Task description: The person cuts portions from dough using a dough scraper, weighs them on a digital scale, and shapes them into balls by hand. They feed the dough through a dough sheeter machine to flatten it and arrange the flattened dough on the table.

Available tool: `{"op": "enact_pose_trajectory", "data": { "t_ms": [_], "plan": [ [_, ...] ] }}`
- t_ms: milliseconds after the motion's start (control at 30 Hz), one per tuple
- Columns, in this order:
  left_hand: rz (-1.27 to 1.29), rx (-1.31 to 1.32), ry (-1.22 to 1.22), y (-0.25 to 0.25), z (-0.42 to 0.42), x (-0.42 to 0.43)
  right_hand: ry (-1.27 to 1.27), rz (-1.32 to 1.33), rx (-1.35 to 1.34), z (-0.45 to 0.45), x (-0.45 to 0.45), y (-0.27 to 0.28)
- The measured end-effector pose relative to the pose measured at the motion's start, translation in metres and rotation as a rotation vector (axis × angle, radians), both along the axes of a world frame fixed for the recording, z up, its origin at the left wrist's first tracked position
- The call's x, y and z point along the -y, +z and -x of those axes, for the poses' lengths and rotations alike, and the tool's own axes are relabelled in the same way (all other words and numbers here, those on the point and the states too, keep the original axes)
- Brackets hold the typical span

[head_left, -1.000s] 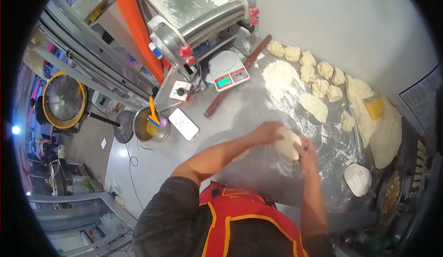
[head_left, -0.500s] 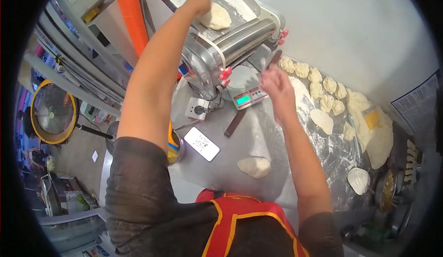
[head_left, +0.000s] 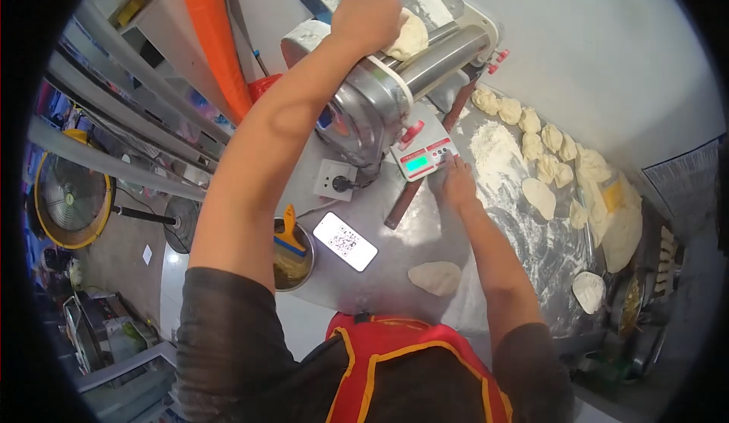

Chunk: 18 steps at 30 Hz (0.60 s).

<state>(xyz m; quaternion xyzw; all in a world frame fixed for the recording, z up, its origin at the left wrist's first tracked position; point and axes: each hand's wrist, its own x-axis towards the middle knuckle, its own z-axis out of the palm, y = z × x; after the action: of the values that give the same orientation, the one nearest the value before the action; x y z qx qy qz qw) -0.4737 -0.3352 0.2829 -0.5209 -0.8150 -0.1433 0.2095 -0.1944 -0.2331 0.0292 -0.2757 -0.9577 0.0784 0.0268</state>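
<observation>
At the dough roller machine (head_left: 448, 58), my left hand (head_left: 368, 19) is closed on a flattened piece of dough (head_left: 411, 37), which rests against the metal rollers. The fingers' far side is hidden. My right hand (head_left: 460, 185) has its fingers stretched toward the button panel of a white kitchen scale (head_left: 421, 138), fingertips at its front right corner. Nothing shows in that hand. The scale's display is lit green. A dark flat bar (head_left: 404, 204) runs underneath the scale. Nearer to me, a flat oval of dough (head_left: 435, 278) lies on the metal table.
Several dough lumps (head_left: 529, 121) line the wall side by a large dough sheet (head_left: 623, 225). A phone-sized white card with a code (head_left: 345, 241), a power socket (head_left: 335, 178) and a pot with an orange-handled brush (head_left: 289, 229) are on the left. A fan (head_left: 72, 195) stands beyond.
My left hand has brought the dough down from the floury tray to the rollers. My right hand has moved down from beside the scale to its button panel. The view has shifted.
</observation>
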Motion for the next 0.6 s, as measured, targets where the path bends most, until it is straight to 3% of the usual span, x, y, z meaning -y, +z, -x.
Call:
{"op": "enact_pose_trajectory", "data": {
  "t_ms": [133,433,567,600],
  "plan": [
    [0.04,0.062,0.029,0.01,-0.005,0.001,0.051,-0.191,0.064,0.007,-0.006,-0.01],
    [0.075,0.012,0.007,0.004,-0.002,0.001,0.207,-0.304,0.21,0.019,-0.018,0.008],
    [0.085,-0.003,0.036,0.012,-0.012,0.006,0.199,-0.308,0.148,0.018,-0.012,0.011],
    [-0.022,-0.061,0.004,0.008,-0.01,0.006,0.176,-0.301,0.103,0.011,0.0,0.011]
  ]
}}
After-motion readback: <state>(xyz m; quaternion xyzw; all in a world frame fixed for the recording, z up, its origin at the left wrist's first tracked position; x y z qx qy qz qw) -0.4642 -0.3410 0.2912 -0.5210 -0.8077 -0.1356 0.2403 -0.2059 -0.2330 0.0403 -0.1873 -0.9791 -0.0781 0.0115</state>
